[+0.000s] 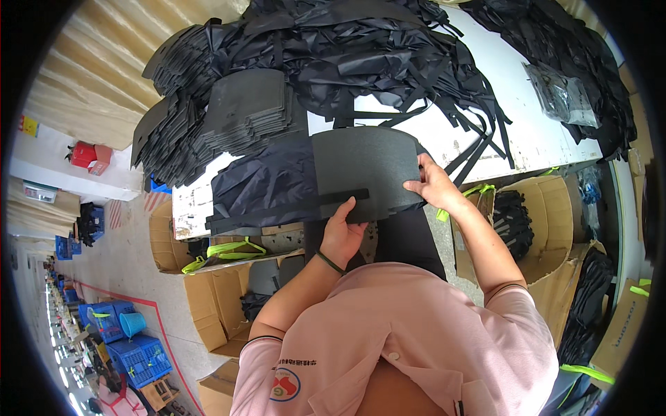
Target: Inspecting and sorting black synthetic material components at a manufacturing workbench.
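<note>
A dark grey foam sheet [364, 163] with a curved edge is held over the near edge of the white table. My right hand [437, 184] grips its right edge, thumb on top and fingers underneath. At the lower edge my left hand [342, 232] is closed on the sheet and a black strap [291, 210], its thumb pointing up and its other fingers mostly hidden. Left of the sheet a black fabric piece [267, 177] lies wrinkled on the table, partly covered by the sheet. How far the fabric runs beneath the foam is hidden.
Stacked grey foam sheets [246, 104] stand at the table's left. Black fabric pieces with straps [374, 55] are heaped behind, some straps hanging right. A clear plastic bag [563, 97] lies far right. Cardboard boxes [215, 312] stand below on both sides. Blue crates [139, 360] are on the left floor.
</note>
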Demonstrator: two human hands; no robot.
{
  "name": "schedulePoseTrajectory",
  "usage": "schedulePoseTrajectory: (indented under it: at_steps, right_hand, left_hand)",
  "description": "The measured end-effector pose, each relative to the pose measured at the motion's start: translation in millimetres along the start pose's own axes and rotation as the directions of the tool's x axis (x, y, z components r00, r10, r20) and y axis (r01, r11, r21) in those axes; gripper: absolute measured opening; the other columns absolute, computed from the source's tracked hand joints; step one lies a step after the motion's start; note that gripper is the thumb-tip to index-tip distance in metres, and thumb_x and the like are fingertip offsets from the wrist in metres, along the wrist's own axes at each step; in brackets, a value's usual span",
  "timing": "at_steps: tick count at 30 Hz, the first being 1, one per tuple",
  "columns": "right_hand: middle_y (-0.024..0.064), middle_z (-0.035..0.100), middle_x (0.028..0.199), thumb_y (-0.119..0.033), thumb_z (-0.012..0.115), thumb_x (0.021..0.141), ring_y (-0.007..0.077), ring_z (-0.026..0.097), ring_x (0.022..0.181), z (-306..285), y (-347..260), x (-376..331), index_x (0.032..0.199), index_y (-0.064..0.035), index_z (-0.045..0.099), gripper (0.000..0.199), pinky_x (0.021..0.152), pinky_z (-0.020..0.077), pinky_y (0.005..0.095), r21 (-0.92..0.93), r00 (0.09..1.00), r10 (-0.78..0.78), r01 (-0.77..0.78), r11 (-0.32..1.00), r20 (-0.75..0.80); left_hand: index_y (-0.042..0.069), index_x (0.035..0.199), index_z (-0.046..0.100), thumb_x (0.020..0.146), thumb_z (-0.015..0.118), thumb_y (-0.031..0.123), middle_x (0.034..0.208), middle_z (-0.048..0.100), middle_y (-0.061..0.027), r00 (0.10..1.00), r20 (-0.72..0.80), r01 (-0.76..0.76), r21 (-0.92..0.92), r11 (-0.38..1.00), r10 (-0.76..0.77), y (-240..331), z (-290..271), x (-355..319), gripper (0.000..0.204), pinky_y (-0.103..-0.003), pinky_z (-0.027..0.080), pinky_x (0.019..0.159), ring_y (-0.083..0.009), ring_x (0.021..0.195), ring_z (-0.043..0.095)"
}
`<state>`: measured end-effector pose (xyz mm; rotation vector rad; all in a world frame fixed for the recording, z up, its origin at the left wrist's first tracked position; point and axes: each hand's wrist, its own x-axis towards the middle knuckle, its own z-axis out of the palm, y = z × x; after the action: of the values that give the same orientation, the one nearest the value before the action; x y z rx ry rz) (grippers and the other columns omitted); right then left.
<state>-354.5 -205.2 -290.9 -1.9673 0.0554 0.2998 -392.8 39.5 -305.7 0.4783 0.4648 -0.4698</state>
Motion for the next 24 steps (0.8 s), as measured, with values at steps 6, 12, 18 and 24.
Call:
schedulePoseTrajectory:
  at_steps: [6,12,18,24]
  right_hand:
    - [-0.0003,0.056,0.078,-0.004,0.073,0.081,0.0066,0.052,0.062,-17,-25,-8,0.113,-0.005,0.049,0.04,0.051,0.0432,0.0218,0.096,0.993,0.115,-0.112,0.989,-0.018]
    - [0.0004,0.053,0.064,-0.017,0.075,0.082,0.0092,0.051,0.052,-29,-13,-3,0.099,-0.0025,0.056,0.03,0.049,0.0417,0.0267,0.019,0.985,0.172,-0.173,0.985,0.021]
    - [0.0048,0.063,0.073,-0.023,0.074,0.082,0.0121,0.057,0.058,-63,3,86,0.095,-0.0009,0.062,0.028,0.055,0.0461,0.0279,0.058,0.961,-0.08,0.099,0.993,-0.267]
    - [0.0106,0.066,0.082,-0.028,0.08,0.075,0.0225,0.063,0.073,-72,-17,203,0.104,0.0,0.061,0.045,0.069,0.0493,0.0332,-0.124,0.786,-0.104,0.035,0.992,-0.61]
  left_hand:
    - [0.001,0.116,0.057,0.092,0.062,0.015,0.117,0.062,-0.0107,0.974,-0.01,0.227,0.09,0.97,-0.227,22,8,-19,0.029,-0.042,0.046,0.098,-0.0232,0.109,0.06]
    - [0.007,0.126,0.056,0.085,0.067,0.041,0.128,0.056,-0.0161,0.681,0.706,-0.731,0.641,-0.232,-0.196,28,21,-32,0.054,-0.049,0.041,0.101,-0.0335,0.122,0.051]
    - [0.014,0.148,0.028,0.072,0.075,0.045,0.152,0.026,-0.015,0.723,0.656,-0.514,0.299,-0.804,-0.217,30,16,4,0.095,-0.064,0.017,0.109,-0.0371,0.141,0.02]
    - [0.015,0.149,0.027,0.072,0.076,0.043,0.153,0.026,-0.0142,0.734,0.637,-0.493,0.258,-0.831,-0.237,22,23,9,0.095,-0.063,0.017,0.11,-0.0359,0.142,0.02]
